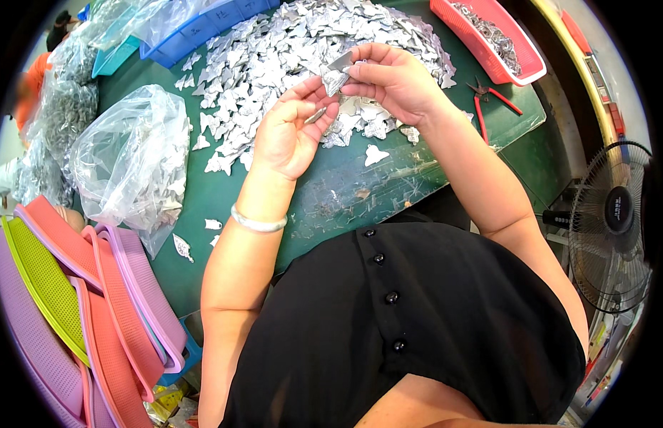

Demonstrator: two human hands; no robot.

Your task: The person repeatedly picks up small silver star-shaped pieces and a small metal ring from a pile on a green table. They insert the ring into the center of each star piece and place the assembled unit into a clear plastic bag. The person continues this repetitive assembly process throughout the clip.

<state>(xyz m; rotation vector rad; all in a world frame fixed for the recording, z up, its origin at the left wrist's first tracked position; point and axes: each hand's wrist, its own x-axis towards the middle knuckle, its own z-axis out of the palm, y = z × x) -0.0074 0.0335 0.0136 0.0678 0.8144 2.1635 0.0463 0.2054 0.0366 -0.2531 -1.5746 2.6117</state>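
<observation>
Both hands are raised over the near edge of a big heap of flat silver metal pieces (274, 64), several of them winged in outline. My right hand (403, 84) pinches a flat grey metal piece between thumb and fingers. A silver metal charm (334, 81) with a patterned face sits between the fingertips of both hands; which hand bears it I cannot tell. My left hand (292, 135), with a pale bangle on its wrist, is curled around another small grey metal piece (315, 115). One loose silver piece (375, 155) lies on the green table below my right hand.
Red-handled pliers (481, 107) lie right of the heap, beside a pink basket (527, 68) of small metal parts. At left are a clear plastic bag (124, 153) of pieces and stacked coloured baskets (124, 307). A blue bin (203, 32) stands behind; a fan (616, 214) is at right.
</observation>
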